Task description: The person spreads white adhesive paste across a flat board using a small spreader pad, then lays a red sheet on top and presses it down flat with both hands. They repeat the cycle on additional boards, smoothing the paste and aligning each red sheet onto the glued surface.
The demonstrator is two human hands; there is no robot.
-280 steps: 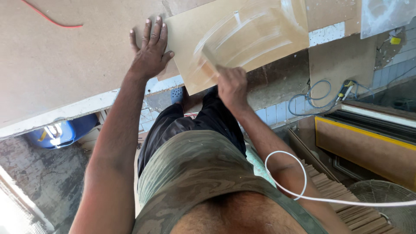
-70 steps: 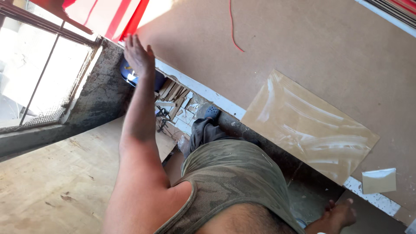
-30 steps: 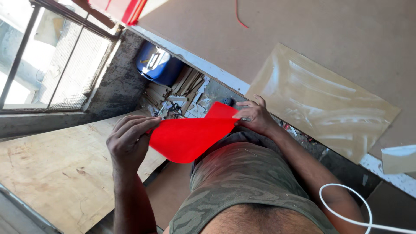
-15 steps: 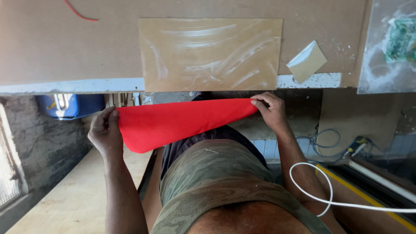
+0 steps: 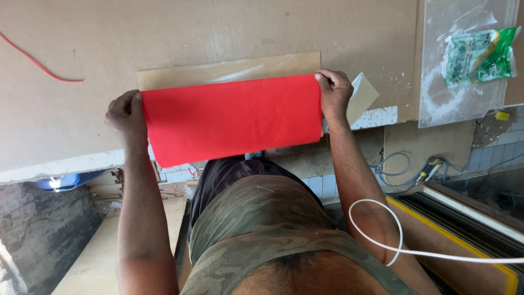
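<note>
Hands stretch a red sheet flat above a brown table, seen from a head-worn camera looking down over a camouflage shirt. The left hand is closed on the sheet's left edge near its upper corner, fingers curled over the top and thumb hidden behind; the right hand is closed in a pinch on the upper right corner. Between the two grips the sheet hangs taut along its top edge, while its lower edge droops free past the table's pale front rim, the lower left corner sagging lowest. It partly covers a glossy tan panel lying on the table, of which only a strip along the top shows. The red sheet looks thin, light and limp, more like paper or film than board, and it probably creases or tears easily, so holding it at two opposite top corners, as here, seems the safest way to keep it flat. Just beside the right hand lies a small pale folded scrap. Farther right sits a clear plastic sheet with a green packet on it. A thin red wire curves across the table at far left, and a white cable loops by the right forearm.
</note>
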